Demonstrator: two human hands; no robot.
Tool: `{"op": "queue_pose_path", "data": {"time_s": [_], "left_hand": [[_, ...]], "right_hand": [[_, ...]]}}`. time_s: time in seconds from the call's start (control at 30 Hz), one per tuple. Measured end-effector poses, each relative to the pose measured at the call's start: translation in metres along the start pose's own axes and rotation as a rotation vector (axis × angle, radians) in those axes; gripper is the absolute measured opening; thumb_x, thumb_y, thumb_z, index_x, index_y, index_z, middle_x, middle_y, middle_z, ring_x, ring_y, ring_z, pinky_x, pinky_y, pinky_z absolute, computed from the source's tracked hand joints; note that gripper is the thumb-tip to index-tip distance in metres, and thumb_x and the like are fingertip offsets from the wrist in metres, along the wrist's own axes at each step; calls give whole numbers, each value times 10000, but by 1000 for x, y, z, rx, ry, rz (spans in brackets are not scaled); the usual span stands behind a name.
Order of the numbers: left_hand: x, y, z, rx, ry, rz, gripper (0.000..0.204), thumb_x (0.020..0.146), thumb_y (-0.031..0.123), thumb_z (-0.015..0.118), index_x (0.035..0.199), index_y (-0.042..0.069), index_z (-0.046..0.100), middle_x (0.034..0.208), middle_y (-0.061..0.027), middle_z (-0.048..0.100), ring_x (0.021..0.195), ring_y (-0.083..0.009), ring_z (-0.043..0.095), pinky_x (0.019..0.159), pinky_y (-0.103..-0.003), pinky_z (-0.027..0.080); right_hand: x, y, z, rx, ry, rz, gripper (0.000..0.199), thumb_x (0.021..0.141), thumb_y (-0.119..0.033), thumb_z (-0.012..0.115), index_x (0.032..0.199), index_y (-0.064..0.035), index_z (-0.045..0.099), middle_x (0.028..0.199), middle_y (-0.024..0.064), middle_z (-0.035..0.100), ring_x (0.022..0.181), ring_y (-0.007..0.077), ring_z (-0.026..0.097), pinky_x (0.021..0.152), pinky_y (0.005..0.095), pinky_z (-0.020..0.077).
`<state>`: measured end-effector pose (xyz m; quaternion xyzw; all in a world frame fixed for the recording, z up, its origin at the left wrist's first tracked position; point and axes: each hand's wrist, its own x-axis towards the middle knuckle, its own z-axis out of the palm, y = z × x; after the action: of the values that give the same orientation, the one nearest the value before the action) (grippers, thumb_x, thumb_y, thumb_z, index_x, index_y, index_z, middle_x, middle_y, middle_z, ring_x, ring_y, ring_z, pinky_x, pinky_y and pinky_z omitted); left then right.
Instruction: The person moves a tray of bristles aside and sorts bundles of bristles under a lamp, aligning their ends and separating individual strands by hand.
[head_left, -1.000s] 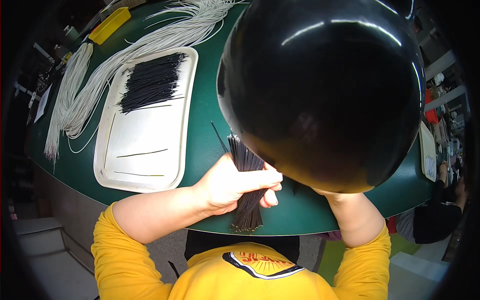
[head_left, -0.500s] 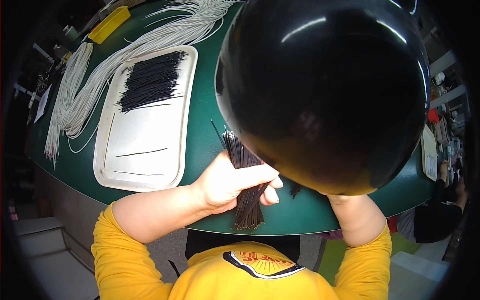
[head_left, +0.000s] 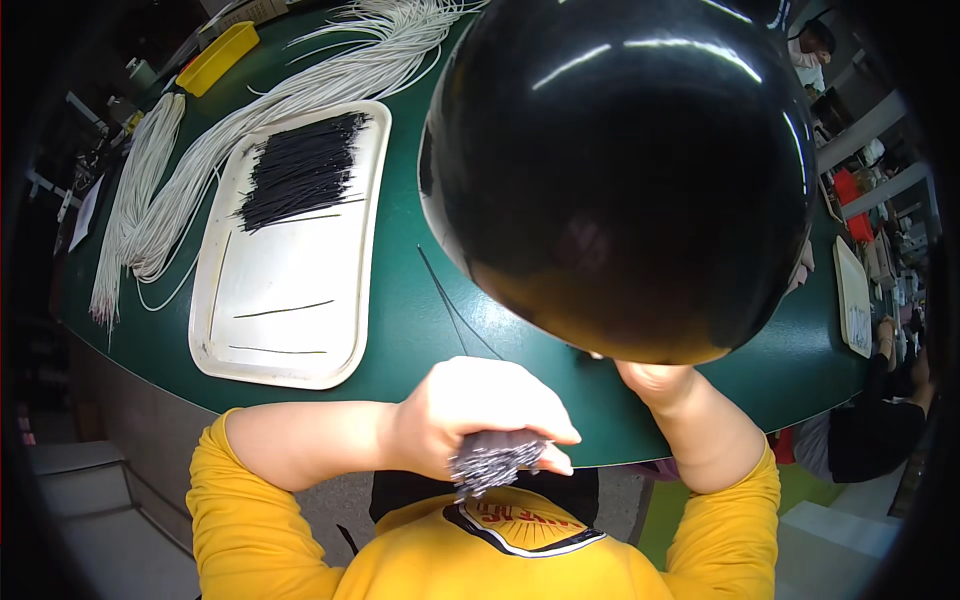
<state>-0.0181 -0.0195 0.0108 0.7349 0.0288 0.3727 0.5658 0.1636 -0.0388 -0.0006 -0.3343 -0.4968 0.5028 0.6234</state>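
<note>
My left hand (head_left: 485,408) is closed around a bundle of thin black wires (head_left: 492,463) at the table's near edge. The silvery cut ends point toward me. Beyond that hand, a couple of loose black wires (head_left: 440,290) lie on the green table (head_left: 405,330). A large glossy black dome (head_left: 620,200) covers most of my right hand (head_left: 650,378); only the part near the wrist shows, and its fingers are hidden. To the left, a white tray (head_left: 275,280) holds a pile of black wires (head_left: 305,170) and a few single ones.
Long bundles of white wires (head_left: 250,120) stretch across the left and far side, behind the tray. A yellow bin (head_left: 217,58) stands at the far left. Another pale tray (head_left: 852,300) is at the right edge, near another person's arm (head_left: 886,345). A further person (head_left: 812,50) appears at the far right.
My left hand has moved toward me and turned, so the bundle's end now faces me. Loose wires now show on the table beyond it. The dome appears slightly further left and up.
</note>
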Motion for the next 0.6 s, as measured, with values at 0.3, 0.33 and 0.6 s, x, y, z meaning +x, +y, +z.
{"op": "queue_pose_path", "data": {"time_s": [0.3, 0.33, 0.6], "left_hand": [[13, 5, -9, -714, 132, -712, 116, 797, 77, 527, 779, -31, 565, 641, -107, 580, 514, -144, 580, 459, -210, 471], [13, 4, -7, -748, 124, -767, 135, 802, 99, 528, 790, -32, 561, 639, -111, 579, 505, -148, 579, 450, -207, 468], [9, -7, -7, -876, 330, -731, 101, 759, 85, 587, 784, -8, 556, 633, -65, 542, 494, -121, 538, 439, -214, 430]], "right_hand": [[-6, -17, 5, -268, -126, 112, 281, 733, 21, 573, 996, 34, 474, 903, 118, 555, 811, 170, 552, 653, 280, 472], [-8, -8, -6, -245, -243, 171, 281, 696, 13, 631, 947, 42, 506, 874, 115, 564, 791, 180, 560, 663, 301, 475], [-2, -10, -3, -346, -307, -97, 239, 729, 74, 544, 964, 61, 504, 898, 133, 572, 790, 216, 566, 694, 309, 470]]}}
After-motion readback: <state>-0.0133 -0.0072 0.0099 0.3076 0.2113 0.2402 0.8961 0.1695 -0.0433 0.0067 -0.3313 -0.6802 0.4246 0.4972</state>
